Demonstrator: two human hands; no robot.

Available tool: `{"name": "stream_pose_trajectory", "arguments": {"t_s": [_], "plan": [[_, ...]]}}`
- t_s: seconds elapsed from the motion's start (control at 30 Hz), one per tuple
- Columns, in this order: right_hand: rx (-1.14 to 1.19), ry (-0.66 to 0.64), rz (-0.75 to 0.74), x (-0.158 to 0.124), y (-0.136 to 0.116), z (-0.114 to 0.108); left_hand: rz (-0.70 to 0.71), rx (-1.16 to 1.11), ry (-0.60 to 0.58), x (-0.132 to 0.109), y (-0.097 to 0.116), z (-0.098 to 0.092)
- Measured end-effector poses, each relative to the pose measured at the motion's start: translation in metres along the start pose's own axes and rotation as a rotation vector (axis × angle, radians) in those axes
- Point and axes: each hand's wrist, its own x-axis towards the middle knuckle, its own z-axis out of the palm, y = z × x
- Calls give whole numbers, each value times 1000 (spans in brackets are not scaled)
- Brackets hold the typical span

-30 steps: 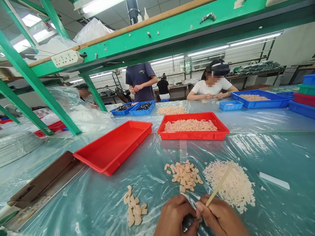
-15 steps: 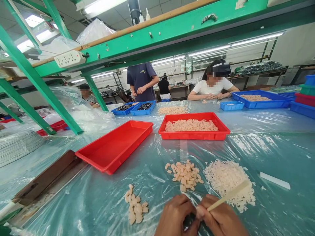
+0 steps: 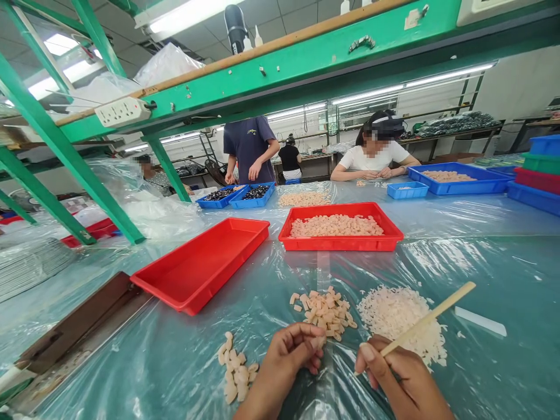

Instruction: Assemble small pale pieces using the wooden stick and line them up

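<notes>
The left hand (image 3: 284,361) has its fingers (image 3: 306,344) curled narrowly together beside a pile of pale peach-coloured chunks (image 3: 326,312), any pinched piece too small to tell, while the right hand (image 3: 394,373) grips a thin pale wooden stick (image 3: 426,318) above a heap of white flakes (image 3: 400,321) on the plastic-sheeted table (image 3: 503,280).

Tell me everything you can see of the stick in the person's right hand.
It is a long, thin, straight stick, pale tan, and looks like bamboo or light wood. It appears flat, with a plain blunt far end and no visible markings. The right hand holds it near its lower end, pen-style, between thumb and fingers, so it tilts up and away to the right. It crosses above a heap of white flakes, and its far end reaches past them. Whether it touches them cannot be told.
</notes>
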Motion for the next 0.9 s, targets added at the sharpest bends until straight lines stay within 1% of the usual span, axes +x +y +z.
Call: {"name": "stream_pose_trajectory", "arguments": {"t_s": [0.07, 0.13, 0.23, 0.3, 0.37, 0.43, 0.5, 0.57, 0.6, 0.67, 0.77, 0.83, 0.9], "plan": [[20, -12, 18, 0, -1, 0, 64, 65, 23, 6, 5, -2], [47, -24, 63, 1, -1, -1, 165, 192, 42, 13, 10, -5], [72, -54, 134, 1, -2, -2, 304, 520, 93, 19, 19, -17], [76, -80, 147, 1, -2, -2, 326, 780, 109, 17, 26, -29], [67, -101, 132, 2, -3, -2, 288, 1020, 94, 10, 35, -42], [44, -113, 99, 2, -4, -1, 210, 1237, 96, -1, 45, -52], [11, -121, 66, 2, -4, 0, 85, 1418, 87, -12, 54, -58], [-21, -126, 45, 2, -3, 0, -51, 1555, 62, -23, 60, -58], [-33, -129, 41, 2, -3, 0, -101, 1606, 49, -27, 61, -57], [-52, -131, 29, 2, -2, -1, -142, 1663, 23, -32, 61, -53], [-73, -147, 17, 3, -1, -2, -54, 1623, 45, -35, 55, -50], [-88, -159, 11, 4, 0, -2, 32, 1534, 79, -35, 50, -49], [-95, -170, 6, 4, 1, -2, 86, 1389, 89, -33, 44, -47]]}}
